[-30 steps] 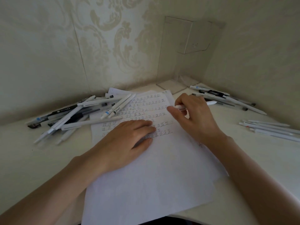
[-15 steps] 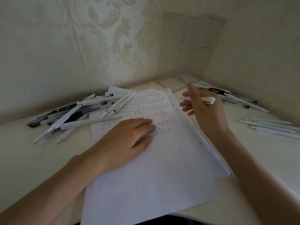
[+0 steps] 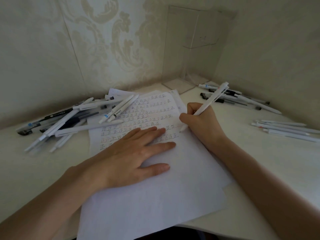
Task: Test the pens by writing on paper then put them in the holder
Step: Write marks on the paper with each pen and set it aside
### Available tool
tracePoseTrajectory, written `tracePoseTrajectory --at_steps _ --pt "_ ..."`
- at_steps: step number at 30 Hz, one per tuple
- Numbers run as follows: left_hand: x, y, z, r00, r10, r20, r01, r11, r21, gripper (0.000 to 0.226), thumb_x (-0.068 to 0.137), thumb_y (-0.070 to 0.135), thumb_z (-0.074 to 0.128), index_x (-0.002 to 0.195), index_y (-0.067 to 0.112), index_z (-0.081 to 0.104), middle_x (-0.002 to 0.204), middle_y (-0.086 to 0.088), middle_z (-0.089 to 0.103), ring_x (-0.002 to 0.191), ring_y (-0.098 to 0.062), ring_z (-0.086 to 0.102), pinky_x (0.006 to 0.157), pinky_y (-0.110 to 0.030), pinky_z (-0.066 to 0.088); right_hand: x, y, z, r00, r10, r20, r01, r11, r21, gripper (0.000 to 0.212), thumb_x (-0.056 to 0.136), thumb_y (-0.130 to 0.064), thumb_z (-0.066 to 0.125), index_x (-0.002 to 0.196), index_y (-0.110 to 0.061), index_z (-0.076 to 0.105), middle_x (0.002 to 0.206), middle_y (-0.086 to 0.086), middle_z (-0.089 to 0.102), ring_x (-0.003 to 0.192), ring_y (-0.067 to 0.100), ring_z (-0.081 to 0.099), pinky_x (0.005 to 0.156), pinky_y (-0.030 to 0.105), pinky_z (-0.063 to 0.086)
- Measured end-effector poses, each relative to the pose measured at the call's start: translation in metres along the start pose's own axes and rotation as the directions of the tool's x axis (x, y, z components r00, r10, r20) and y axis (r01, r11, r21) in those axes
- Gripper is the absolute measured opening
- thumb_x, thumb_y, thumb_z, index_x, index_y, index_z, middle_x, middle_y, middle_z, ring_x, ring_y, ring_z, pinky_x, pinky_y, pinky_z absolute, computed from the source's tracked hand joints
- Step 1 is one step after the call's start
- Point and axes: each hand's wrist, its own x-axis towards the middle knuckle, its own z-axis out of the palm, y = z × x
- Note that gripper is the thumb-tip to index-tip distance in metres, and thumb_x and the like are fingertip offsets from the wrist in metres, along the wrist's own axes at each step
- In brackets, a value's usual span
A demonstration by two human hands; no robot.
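While the right hand [image 3: 200, 123] curls its fingers round a white pen [image 3: 210, 101], the pen's long axis runs on a slant: its tip points down and to the near left, at the right edge of the paper [image 3: 155, 205] beside a row of written marks, and its clip end rises toward the table's far right corner. Whether the tip touches the sheet cannot be told. The left hand [image 3: 135, 153] lies flat on the paper, fingers straight and spread, holding nothing. A clear holder [image 3: 190, 49] stands upright in the far corner where two walls meet. The pale table [image 3: 259, 161] carries a heap of pens [image 3: 69, 118] at its far left, some lying over the paper's top left corner, a second cluster [image 3: 242, 99] just beside the holder, and a third row [image 3: 285, 129] along the right edge. Pale scrolled wallpaper [image 3: 112, 40] covers the far wall.
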Motion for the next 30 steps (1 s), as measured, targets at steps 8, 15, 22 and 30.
tracePoseTrajectory --at_steps 8,15,22,30 --pt "0.009 0.011 -0.003 0.994 -0.059 -0.092 0.059 0.998 -0.002 0.063 0.076 0.072 0.006 0.135 0.057 0.021 0.138 0.012 0.018 0.123 -0.003 0.009 0.100 -0.018 0.008 0.001 0.003 0.002 1.000 -0.023 0.019 0.024 0.998 -0.054 0.035 0.073 -0.003 0.057 0.054 -0.016 0.031 0.047 -0.006 0.027 0.047 0.009 0.025 0.042 0.018 0.023" --pt "0.011 0.012 -0.001 0.990 -0.127 0.067 0.126 0.992 0.026 0.057 0.077 0.071 0.002 0.134 0.063 -0.003 0.150 0.022 -0.016 0.136 -0.005 -0.022 0.113 -0.044 -0.012 0.000 0.004 0.001 0.999 -0.054 -0.007 0.053 0.996 -0.067 0.040 0.075 -0.001 0.054 0.053 -0.018 0.026 0.044 -0.011 0.023 0.045 0.005 0.021 0.041 0.016 0.021" --pt "0.012 0.009 0.003 0.993 -0.112 0.031 0.111 0.994 0.018 0.064 0.071 0.073 -0.005 0.134 0.061 -0.004 0.152 0.020 -0.012 0.137 -0.005 -0.020 0.112 -0.044 -0.013 0.001 0.006 0.002 0.999 -0.038 0.030 0.040 0.997 -0.060 0.036 0.074 -0.001 0.055 0.053 -0.016 0.030 0.051 -0.001 0.027 0.053 0.015 0.028 0.050 0.028 0.025" --pt "0.012 0.011 -0.001 0.992 -0.118 0.041 0.118 0.993 0.006 0.058 0.077 0.071 0.005 0.135 0.062 0.000 0.152 0.021 -0.013 0.136 -0.004 -0.021 0.110 -0.038 -0.015 0.000 0.006 0.001 0.999 -0.042 0.012 0.043 0.997 -0.057 0.039 0.075 0.000 0.053 0.052 -0.017 0.027 0.045 -0.011 0.024 0.046 0.006 0.024 0.042 0.017 0.022"
